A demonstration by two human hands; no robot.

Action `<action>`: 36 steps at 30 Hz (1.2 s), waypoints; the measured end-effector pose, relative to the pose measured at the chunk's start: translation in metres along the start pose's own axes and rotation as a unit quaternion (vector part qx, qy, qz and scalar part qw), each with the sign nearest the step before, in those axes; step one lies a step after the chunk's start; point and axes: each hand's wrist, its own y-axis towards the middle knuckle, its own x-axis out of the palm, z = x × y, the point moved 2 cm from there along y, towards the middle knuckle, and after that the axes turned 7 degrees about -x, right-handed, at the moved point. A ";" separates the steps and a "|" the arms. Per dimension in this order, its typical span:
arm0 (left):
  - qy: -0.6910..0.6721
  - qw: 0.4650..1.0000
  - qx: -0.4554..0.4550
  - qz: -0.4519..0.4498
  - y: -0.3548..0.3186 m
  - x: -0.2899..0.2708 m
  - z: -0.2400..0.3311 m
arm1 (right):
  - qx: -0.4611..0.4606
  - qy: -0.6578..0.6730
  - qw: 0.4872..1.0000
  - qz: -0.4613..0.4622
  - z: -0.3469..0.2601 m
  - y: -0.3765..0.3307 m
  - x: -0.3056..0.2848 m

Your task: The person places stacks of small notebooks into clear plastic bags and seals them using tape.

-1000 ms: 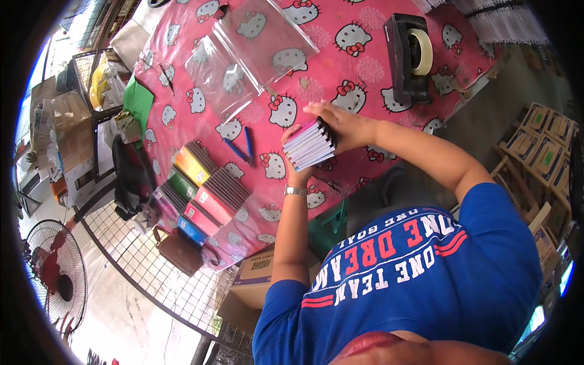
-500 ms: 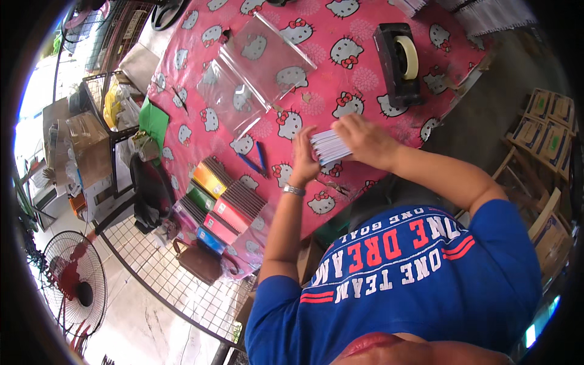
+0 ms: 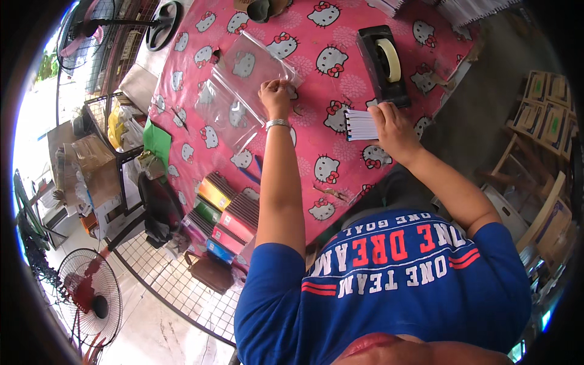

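Here the bagging step looks to be in hand: the left hand point(image 3: 275, 97) reaches far out over the pink patterned tablecloth point(image 3: 340, 164), arm nearly straight, its fingers pinched on the near edge of a clear plastic bag point(image 3: 243, 91) that lies flat on the cloth, while the right hand point(image 3: 392, 125) is closed around a small stack of white spiral notebooks point(image 3: 360, 125), held just above the table beside the black tape dispenser point(image 3: 383, 64). The right forearm is bent in close to the body, wrist turned so the stack's bound edge faces left. I judge the next move calls for the bag's mouth to be parted and the stack brought across to it; bag and stack are well apart
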 end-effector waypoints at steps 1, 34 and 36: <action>-0.077 0.995 -0.026 -0.055 0.009 -0.015 -0.010 | -0.011 0.000 1.000 0.001 -0.003 0.001 0.000; 0.187 0.908 0.317 -0.199 -0.335 -0.042 -0.021 | 0.329 0.441 0.815 -0.180 -0.036 0.017 0.139; 0.200 0.919 0.284 -0.186 -0.349 -0.036 -0.019 | 0.334 0.435 0.815 -0.187 -0.035 0.019 0.142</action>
